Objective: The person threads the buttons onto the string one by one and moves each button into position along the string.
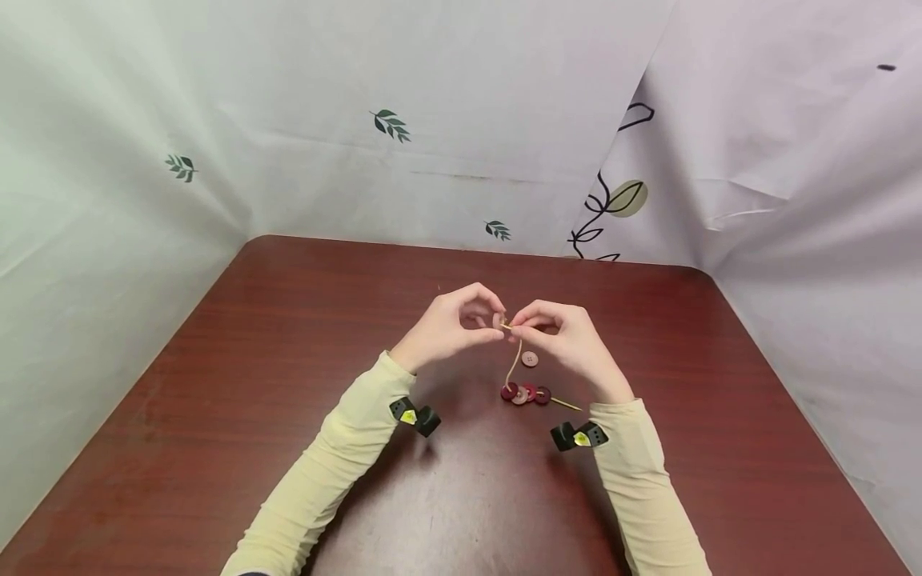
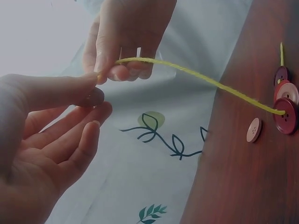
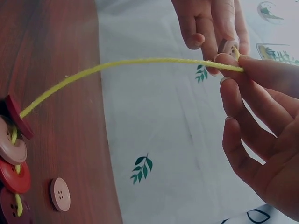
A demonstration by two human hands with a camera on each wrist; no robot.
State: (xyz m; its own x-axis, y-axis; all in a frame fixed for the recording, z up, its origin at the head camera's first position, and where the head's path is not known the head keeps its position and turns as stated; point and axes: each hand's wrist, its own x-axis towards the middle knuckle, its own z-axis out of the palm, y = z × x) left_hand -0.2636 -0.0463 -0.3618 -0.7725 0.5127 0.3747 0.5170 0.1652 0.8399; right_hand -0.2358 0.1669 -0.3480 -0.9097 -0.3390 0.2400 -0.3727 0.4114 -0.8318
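Observation:
My left hand (image 1: 441, 330) pinches a pale pink button (image 3: 229, 46) between thumb and fingers. My right hand (image 1: 579, 344) pinches a yellow string (image 2: 196, 74) close to the button. In the right wrist view the string's end part shows at the button's holes; how far it passes through is hidden by fingers. From the right hand the string droops to the table, where it runs through a row of buttons: a dark red button (image 3: 19, 116), a pink one (image 3: 11, 144), a red one (image 3: 15, 177) and a maroon one (image 1: 543, 395).
One loose pink button (image 1: 530, 359) lies on the reddish-brown table (image 1: 288, 400), between the hands and the strung row. The string's tail (image 1: 569, 404) sticks out to the right. White printed cloth (image 1: 446, 160) hangs behind and at both sides.

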